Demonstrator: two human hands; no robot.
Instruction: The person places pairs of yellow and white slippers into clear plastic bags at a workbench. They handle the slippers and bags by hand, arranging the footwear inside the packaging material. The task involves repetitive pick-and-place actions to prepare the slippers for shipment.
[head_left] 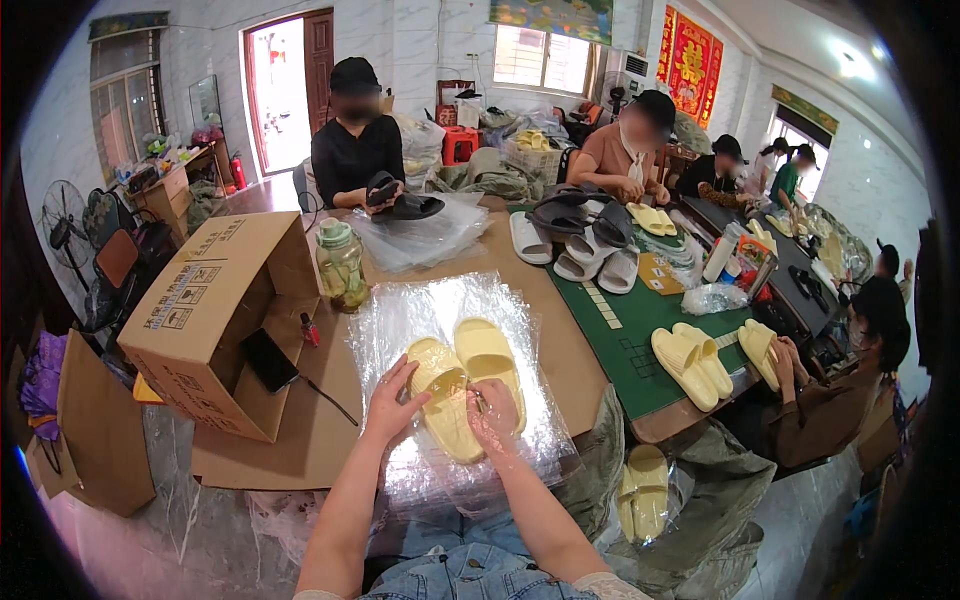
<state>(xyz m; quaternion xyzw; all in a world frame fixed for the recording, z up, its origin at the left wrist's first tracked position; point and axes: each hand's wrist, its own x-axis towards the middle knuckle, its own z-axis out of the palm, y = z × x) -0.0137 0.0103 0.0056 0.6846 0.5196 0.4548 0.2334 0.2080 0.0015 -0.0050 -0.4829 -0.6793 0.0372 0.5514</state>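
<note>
Two pale yellow slide sandals lie side by side on a stack of clear plastic bags [400, 320] in front of me. My left hand [392, 402] rests on the left edge of the nearer sandal [447, 412], fingers curled around its strap. My right hand [492, 412] presses the same sandal's right side and pinches a small thin object that I cannot make out. The second sandal [489, 356] lies just beyond, untouched.
An open cardboard box [205, 310] lies on its side at left with a dark phone [268, 360] at its mouth. A jar [341, 265] stands behind the bags. Other people handle sandals around the green mat [625, 335]. A bag with yellow sandals [645, 490] hangs at right.
</note>
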